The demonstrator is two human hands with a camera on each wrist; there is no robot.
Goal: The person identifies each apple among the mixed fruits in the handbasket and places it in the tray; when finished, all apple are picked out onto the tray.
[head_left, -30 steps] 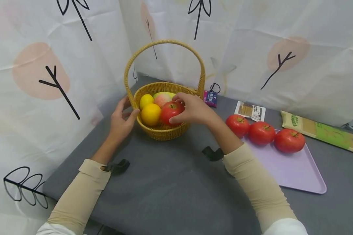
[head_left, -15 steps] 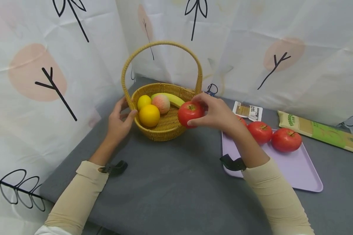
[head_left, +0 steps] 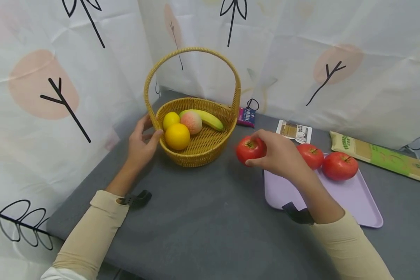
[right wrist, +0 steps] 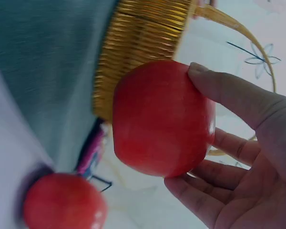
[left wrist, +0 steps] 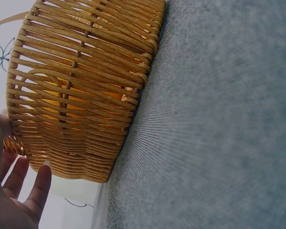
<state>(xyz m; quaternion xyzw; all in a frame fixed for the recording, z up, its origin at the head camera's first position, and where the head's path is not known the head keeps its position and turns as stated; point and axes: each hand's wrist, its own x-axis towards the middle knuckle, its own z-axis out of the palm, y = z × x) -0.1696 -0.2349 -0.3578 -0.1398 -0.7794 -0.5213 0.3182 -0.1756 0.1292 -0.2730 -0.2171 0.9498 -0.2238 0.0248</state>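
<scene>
My right hand [head_left: 280, 153] holds a red apple [head_left: 251, 149] by its sides, between thumb and fingers, over the gap between the basket and the tray. In the right wrist view the same apple [right wrist: 162, 119] fills the middle, thumb on one side. My left hand [head_left: 141, 144] touches the left side of a yellow wicker basket [head_left: 192, 160] near the foot of its tall handle. Its fingers [left wrist: 37, 191] look fairly straight beside the weave in the left wrist view. Inside the basket lie a lemon [head_left: 170, 119], an orange [head_left: 177, 137], a peach [head_left: 191, 122] and a banana [head_left: 210, 119].
A lilac tray [head_left: 350, 208] on the right carries red apples [head_left: 340, 166]. Behind it are a flat sachet [head_left: 294, 131] and a long green-and-tan packet [head_left: 381, 155]. A small purple packet [head_left: 246, 117] lies beside the basket. White printed cloth [head_left: 283, 58] hangs behind the grey table.
My right hand has lifted the red apple out of the basket and carried it right and nearer me, towards the tray. The banana is now uncovered. My left hand stays at the basket.
</scene>
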